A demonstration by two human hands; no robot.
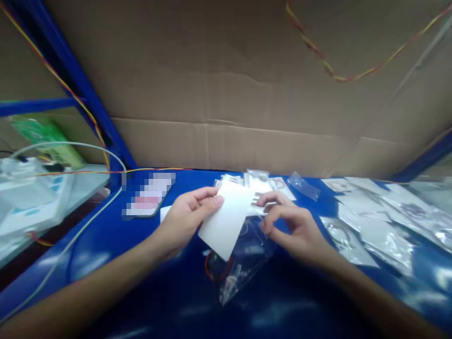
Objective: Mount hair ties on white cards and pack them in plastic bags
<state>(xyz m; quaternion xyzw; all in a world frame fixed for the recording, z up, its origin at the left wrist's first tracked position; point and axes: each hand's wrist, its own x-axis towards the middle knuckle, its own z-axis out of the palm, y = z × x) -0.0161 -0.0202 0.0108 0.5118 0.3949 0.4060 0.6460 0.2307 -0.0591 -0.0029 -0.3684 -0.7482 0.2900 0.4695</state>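
Between thumb and fingers, my left hand [190,214] holds a blank white card [228,219], tilted over the blue table. Just right of the card is my right hand [291,223], its fingers curled with thumb and fingertips close together beside a clear plastic bag [243,278]; whether they pinch the bag's edge is too blurred to tell. Under the card, a dark reddish ring-shaped item [217,266] lies near the bag. Behind the hands are white cards and small clear packets [259,176].
A phone-like item with a pixelated screen [150,195] lies at the left. Several clear-bagged white cards [377,226] spread over the right side. A white cable [76,230] crosses the left table edge. Cardboard [226,84] stands behind, with a blue frame post [84,89] at left.
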